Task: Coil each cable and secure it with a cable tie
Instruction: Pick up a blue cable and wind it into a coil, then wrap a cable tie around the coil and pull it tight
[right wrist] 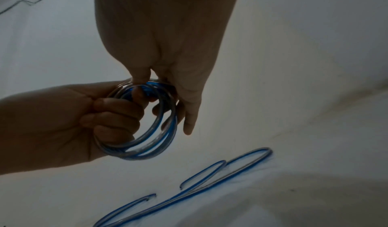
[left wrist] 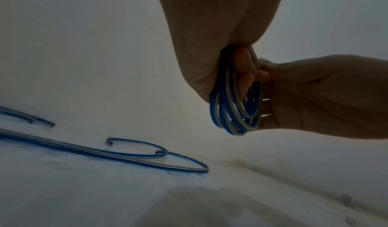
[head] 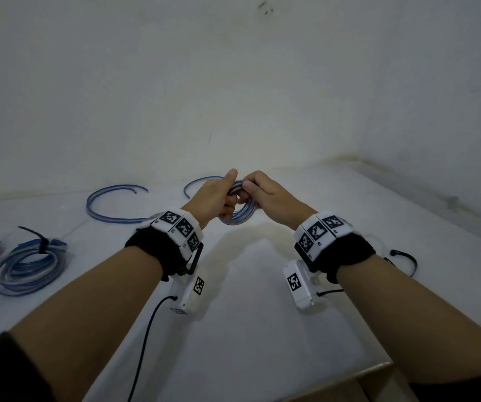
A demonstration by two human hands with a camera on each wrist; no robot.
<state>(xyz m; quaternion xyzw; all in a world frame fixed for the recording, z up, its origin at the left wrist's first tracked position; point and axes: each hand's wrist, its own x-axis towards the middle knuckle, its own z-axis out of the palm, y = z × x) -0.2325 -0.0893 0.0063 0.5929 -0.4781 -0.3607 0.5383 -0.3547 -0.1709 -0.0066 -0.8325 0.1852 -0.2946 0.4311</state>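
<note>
Both hands hold one small coil of blue and clear cable [head: 237, 216] above the white table [head: 248, 314]. My left hand [head: 227, 198] grips the coil's left side, its fingers curled through the loops. My right hand [head: 255, 192] pinches the top of the coil. In the left wrist view the coil [left wrist: 233, 111] hangs edge-on below the left hand [left wrist: 210, 56], with the right hand [left wrist: 315, 97] beside it. In the right wrist view the coil [right wrist: 155, 141] shows as a ring held by the left hand [right wrist: 109, 119] and the right hand [right wrist: 168, 56].
A loose blue cable [head: 111, 211] lies in open curves near the wall, also seen as a cable [left wrist: 147, 157] and a cable [right wrist: 210, 185]. A tied coil [head: 27, 265] with a black tie [head: 40, 242] lies left. A black cable tie [head: 406, 259] lies right.
</note>
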